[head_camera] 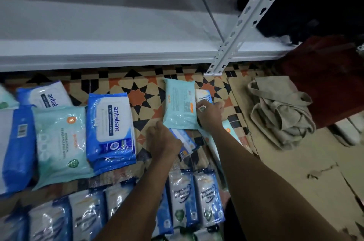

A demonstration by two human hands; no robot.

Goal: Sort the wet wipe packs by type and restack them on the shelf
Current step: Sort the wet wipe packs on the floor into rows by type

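Many wet wipe packs lie on a patterned floor below a white shelf (122, 23). My right hand (209, 115) holds the right edge of a light teal pack (178, 106) lying face down, with a small white and blue pack (203, 95) beside it. My left hand (162, 141) grips a small blue and white pack (185, 142) just below the teal one. A blue antabax pack (111, 130) sits on a stack at the left, beside another light teal pack (59, 142). Small white and blue packs (197, 197) lie in rows at the bottom.
A beige cloth bag (281, 110) lies crumpled on the floor at the right. A perforated white shelf post (248, 18) stands at the shelf's right end. Dark red furniture (325, 77) stands at the far right. Brown cardboard (291, 171) covers the floor at the lower right.
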